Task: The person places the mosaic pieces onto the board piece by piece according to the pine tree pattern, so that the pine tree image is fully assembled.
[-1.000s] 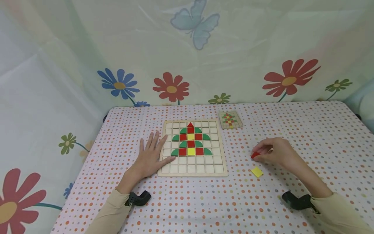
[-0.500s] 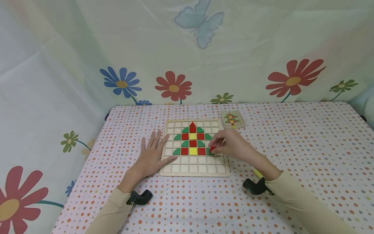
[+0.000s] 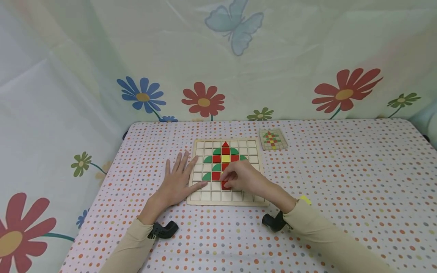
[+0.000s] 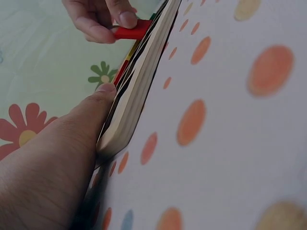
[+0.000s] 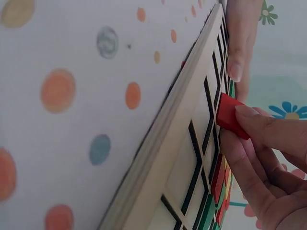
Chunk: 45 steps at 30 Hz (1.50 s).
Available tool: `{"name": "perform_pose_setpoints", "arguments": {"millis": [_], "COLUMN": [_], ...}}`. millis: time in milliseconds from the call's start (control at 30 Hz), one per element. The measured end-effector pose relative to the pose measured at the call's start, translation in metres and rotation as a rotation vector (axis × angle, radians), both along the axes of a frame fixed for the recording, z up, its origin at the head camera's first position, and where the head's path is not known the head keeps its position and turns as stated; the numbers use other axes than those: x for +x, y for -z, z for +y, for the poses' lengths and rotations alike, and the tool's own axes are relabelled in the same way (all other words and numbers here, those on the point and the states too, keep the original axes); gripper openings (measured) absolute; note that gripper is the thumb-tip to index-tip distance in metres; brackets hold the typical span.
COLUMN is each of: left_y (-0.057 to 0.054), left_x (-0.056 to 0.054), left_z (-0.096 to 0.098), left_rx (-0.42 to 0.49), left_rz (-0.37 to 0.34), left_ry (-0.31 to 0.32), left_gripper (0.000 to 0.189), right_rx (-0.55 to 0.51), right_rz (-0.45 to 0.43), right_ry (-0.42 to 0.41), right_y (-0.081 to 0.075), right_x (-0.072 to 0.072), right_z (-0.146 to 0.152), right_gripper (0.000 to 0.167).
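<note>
My right hand [image 3: 246,176] pinches a red square tile [image 5: 230,115] between thumb and fingers, close over the wooden grid board [image 3: 198,196]. In the head view the tile sits at the middle column, just below the rows of placed pieces. My left hand [image 3: 175,182] lies with spread fingers on the board's left edge, the thumb reaching onto the grid. Red, yellow and green pieces form a tree shape in the cells, topped by a red triangle [image 3: 225,144]. The right hand hides part of its lower right side.
A small pattern card [image 3: 273,139] with the same kind of tree lies beyond the board's right corner. A yellow tile [image 3: 305,200] shows partly behind the right sleeve [image 3: 317,223]. The table has a dotted cloth [image 3: 341,170], and a floral curtain hangs behind it.
My right hand has carried the red tile leftward from the table at right, over the board's right side, to its middle column. The left hand has stayed in place.
</note>
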State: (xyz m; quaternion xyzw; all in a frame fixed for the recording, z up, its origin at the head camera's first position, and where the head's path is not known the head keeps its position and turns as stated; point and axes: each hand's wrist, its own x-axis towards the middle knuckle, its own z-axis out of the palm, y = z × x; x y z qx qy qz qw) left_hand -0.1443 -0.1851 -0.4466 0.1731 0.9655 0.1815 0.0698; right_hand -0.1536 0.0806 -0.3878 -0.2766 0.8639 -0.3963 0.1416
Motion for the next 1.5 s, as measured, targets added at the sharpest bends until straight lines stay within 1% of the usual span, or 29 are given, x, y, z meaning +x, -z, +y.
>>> {"name": "perform_pose_setpoints", "arguments": {"millis": [133, 333, 500, 633, 800, 933, 1033, 1133, 1300, 1400, 1500], "left_y": [0.0, 0.001, 0.0, 0.001, 0.001, 0.001, 0.001, 0.001, 0.0, 0.0, 0.0], "left_x": [0.0, 0.0, 0.0, 0.0, 0.0, 0.0, 0.0, 0.0, 0.0, 0.0, 0.0], "left_z": [0.0, -0.001, 0.0, 0.0, 0.0, -0.001, -0.001, -0.001, -0.001, 0.0, 0.0], "left_rx": [-0.003, 0.0, -0.015, -0.02, -0.016, -0.015, -0.019, -0.022, -0.016, -0.016, -0.014], "left_rz": [0.01, 0.014, 0.016, 0.013, 0.011, 0.009, 0.006, 0.004, 0.007, 0.007, 0.005], "left_ry": [0.003, 0.008, 0.004, -0.004, -0.003, -0.001, 0.0, -0.002, 0.002, 0.005, 0.007], "left_gripper": [0.096, 0.096, 0.097, 0.097, 0.097, 0.097, 0.097, 0.097, 0.097, 0.097, 0.097], "right_rx": [0.019, 0.101, 0.157, 0.206, 0.293, 0.352, 0.36, 0.358, 0.374, 0.386, 0.411], "right_rz": [0.021, 0.011, 0.057, 0.097, 0.119, 0.165, 0.205, 0.227, 0.289, 0.332, 0.382], "right_ry": [-0.003, -0.001, 0.007, -0.011, -0.032, -0.062, -0.087, -0.098, -0.121, -0.143, -0.169], "right_y": [0.001, -0.002, -0.004, -0.004, -0.007, -0.009, -0.008, -0.009, -0.009, -0.008, -0.008], "right_x": [0.0, 0.0, 0.002, 0.005, 0.01, 0.013, 0.014, 0.015, 0.017, 0.018, 0.02], "right_z": [-0.001, -0.006, -0.011, -0.014, -0.019, -0.021, -0.019, -0.018, -0.018, -0.018, -0.018], "right_gripper": [0.011, 0.01, 0.011, 0.01, 0.011, 0.011, 0.009, 0.009, 0.003, 0.011, 0.01]}}
